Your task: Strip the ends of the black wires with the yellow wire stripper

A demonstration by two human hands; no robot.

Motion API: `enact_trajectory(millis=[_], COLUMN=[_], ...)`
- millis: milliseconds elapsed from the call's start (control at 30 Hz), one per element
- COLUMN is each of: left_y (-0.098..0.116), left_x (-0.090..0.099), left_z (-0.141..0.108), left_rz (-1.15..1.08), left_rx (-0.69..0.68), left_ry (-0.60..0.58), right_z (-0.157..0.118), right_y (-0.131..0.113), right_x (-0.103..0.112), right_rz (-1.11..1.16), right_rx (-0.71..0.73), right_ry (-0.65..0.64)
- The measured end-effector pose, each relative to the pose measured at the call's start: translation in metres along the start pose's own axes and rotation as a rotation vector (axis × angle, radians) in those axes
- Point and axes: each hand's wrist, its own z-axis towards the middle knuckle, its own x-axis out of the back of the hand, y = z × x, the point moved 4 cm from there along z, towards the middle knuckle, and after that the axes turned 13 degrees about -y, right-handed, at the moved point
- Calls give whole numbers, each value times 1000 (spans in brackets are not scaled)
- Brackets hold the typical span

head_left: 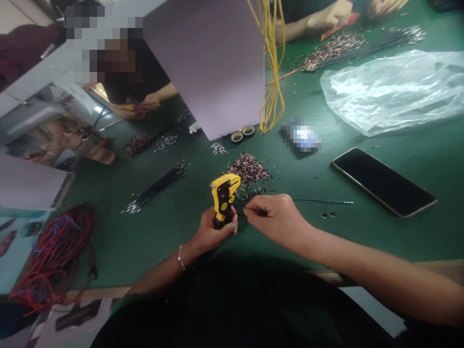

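My left hand [213, 231] grips a yellow and black wire stripper [224, 195] by its handle, jaws up. Just to its right, my right hand [277, 217] is closed in a pinch, fingertips near the tool. A thin black wire [322, 200] with a bare, shiny end comes out from behind this hand and appears to be held in it. The part inside the fingers is hidden. Behind the stripper lies a heap of short copper-and-black wire offcuts [250, 169]. A bundle of black wires with bare ends [155, 188] lies on the left.
A phone [384, 181] and a clear plastic bag [395, 92] lie right on the green table [275, 246]. Two tape rolls [242, 134] sit by a pale panel [213, 63] with yellow wires [271, 72]. Red cable coils [61, 251] lie left. Other people's hands [333, 17] work across the table.
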Motion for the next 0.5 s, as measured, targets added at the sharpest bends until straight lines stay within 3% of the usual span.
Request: enact_trajectory(millis=[333, 500], left_y=[-5, -4], left_x=[3, 5], left_z=[-3, 4], left_rz=[-28, -293], left_rx=[72, 46], left_ry=[108, 56], right_z=[2, 8], right_y=[3, 15], right_x=[0, 11], right_rz=[39, 203], right_rx=[-22, -100], right_ry=[-35, -37])
